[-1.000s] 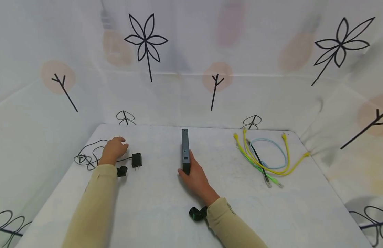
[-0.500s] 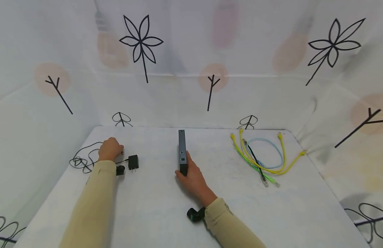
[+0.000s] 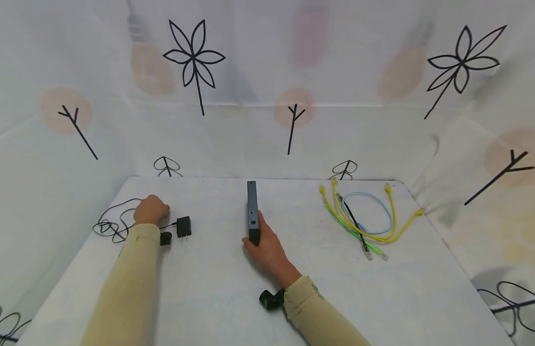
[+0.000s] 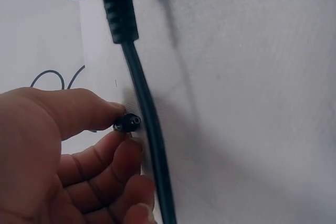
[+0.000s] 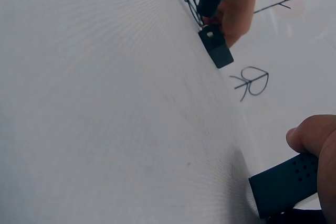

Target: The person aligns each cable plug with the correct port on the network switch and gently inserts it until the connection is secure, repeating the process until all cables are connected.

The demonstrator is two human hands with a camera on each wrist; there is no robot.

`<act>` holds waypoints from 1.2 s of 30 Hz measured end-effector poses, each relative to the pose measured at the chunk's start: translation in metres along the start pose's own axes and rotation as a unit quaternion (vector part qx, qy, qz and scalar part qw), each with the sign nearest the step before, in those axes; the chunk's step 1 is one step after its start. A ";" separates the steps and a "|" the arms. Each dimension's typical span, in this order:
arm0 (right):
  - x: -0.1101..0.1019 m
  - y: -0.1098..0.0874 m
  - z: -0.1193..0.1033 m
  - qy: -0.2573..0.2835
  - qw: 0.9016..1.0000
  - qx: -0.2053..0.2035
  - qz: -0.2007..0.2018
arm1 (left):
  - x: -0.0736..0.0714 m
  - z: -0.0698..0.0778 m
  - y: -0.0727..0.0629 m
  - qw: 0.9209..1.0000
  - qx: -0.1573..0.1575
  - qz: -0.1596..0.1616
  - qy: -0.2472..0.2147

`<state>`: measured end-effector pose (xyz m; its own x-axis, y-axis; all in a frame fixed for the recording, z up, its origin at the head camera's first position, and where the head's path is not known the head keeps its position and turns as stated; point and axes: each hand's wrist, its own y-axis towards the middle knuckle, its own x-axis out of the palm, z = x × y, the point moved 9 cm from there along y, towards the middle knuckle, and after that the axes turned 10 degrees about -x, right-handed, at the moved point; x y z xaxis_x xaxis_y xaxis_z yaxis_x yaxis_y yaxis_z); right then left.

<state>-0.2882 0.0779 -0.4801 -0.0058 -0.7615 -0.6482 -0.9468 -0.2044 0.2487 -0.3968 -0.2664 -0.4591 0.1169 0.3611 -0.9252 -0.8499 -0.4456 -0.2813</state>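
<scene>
My left hand [image 3: 151, 210] pinches a black barrel plug [image 4: 127, 123] between thumb and fingers, the plug's round end facing outward in the left wrist view. Beside it stands a black power adapter [image 3: 183, 227] with two prongs; its cord [image 4: 147, 114] crosses in front of the fingers in that view. At mid-table, my right hand [image 3: 271, 250] grips the near end of a slim grey electronic box [image 3: 252, 202], thumb on the left and fingers on the right. A small square port shows in the box's upward narrow side, and vent holes show in the right wrist view.
Loops of thin black cord [image 3: 106, 227] lie left of the left hand. Several network cables lie at the right: yellow [image 3: 394, 211], light blue [image 3: 364, 194], green [image 3: 377, 250] and black [image 3: 358, 226]. A patterned white cloth [image 3: 245, 134] hangs behind the table.
My left hand has gone from spread fingers near the cord to a closed pinch on the barrel plug. The right hand keeps its grip on the box; the whole head view has shifted slightly.
</scene>
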 end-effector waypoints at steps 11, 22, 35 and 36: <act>-0.001 0.001 0.001 -0.006 1.000 -0.008 0.005 | 0.003 -0.006 0.008 0.995 -0.010 -0.039 -0.086; -0.001 0.002 0.001 -0.004 1.000 -0.004 -0.001 | 0.010 -0.007 0.010 0.959 -0.055 -0.101 -0.260; -0.001 0.002 0.003 -0.003 1.000 -0.007 0.001 | 0.007 0.009 -0.016 0.911 0.014 -0.130 -0.391; -0.001 0.002 0.003 -0.003 1.000 -0.007 0.001 | 0.006 0.010 -0.018 0.911 0.019 -0.128 -0.392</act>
<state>-0.2910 0.0799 -0.4810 -0.0101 -0.7589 -0.6511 -0.9424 -0.2105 0.2599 -0.3858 -0.2475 -0.4567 -0.0770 0.9294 -0.3610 -0.8648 -0.2424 -0.4397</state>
